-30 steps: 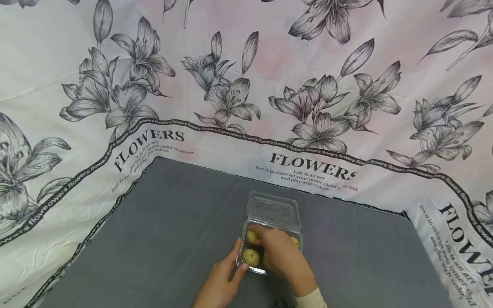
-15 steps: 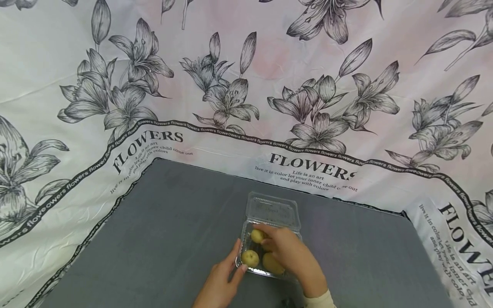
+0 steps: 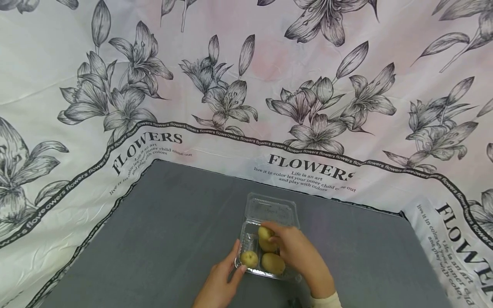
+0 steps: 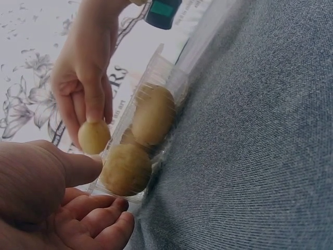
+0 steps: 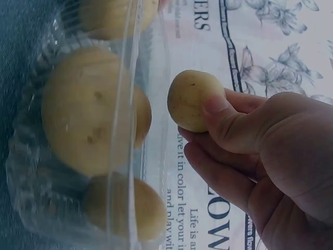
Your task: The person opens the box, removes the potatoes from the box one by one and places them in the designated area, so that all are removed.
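Observation:
A clear plastic container (image 3: 251, 243) lies on the grey table with its lid tipped back. My left hand (image 3: 221, 278) grips its near left corner, thumb on the rim. Between thumb and fingers, my right hand (image 3: 302, 254) pinches a small potato (image 5: 191, 101), raised above the container and apart from it in the right wrist view. Inside, a round potato (image 3: 249, 259) sits at the near left and a larger potato (image 3: 273, 263) at the near right. Another potato (image 3: 268, 245) lies behind that one, partly hidden by the held potato and my right hand.
The hinged lid (image 3: 271, 209) rests open on the far side. Beyond the grey table (image 3: 185, 222) hangs a flower-printed cloth (image 3: 231, 141) along the back and sides. A dark object (image 3: 294, 303) shows at the bottom edge.
My right hand has carried the small potato from the container's far left part toward the right, uncovering the near right potato. My left hand stays at the corner.

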The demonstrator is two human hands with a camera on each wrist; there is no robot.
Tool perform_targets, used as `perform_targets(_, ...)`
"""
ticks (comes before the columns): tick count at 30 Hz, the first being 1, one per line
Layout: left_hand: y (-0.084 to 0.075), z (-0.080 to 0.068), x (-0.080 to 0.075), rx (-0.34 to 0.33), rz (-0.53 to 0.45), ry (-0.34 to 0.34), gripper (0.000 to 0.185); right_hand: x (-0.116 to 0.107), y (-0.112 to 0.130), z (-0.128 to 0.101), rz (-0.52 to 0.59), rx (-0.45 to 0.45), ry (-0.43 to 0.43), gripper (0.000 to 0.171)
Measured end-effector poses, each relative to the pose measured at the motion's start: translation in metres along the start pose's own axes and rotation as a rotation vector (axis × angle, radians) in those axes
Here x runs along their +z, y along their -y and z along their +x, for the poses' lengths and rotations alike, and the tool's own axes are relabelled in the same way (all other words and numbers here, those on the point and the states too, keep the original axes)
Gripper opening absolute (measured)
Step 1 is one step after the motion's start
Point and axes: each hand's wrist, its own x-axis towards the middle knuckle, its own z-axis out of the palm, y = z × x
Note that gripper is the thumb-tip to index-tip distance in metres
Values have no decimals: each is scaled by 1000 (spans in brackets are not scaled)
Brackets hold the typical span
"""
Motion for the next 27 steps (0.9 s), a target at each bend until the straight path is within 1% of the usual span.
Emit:
perform_targets(4, 0, 0, 1, 1, 16, -18, 69, -2, -7, -5, -12, 1, -36, 45)
perform_targets(9, 0, 0, 3, 27, 32, -46, 67, -4, -15, -9, -14, -10, -72, 48)
perform_targets(13, 0, 0, 3, 36, 41, -56, 66, -5, -19, -11, -17, -17, -98, 49)
perform_targets(21, -1, -1, 2, 26, 33, -51, 67, -10, -22, -16, -32, 41, -117, 54)
perform_targets(27, -2, -2, 2, 20, 31, -50, 67, -15, -31, -21, -48, 71, -143, 54)
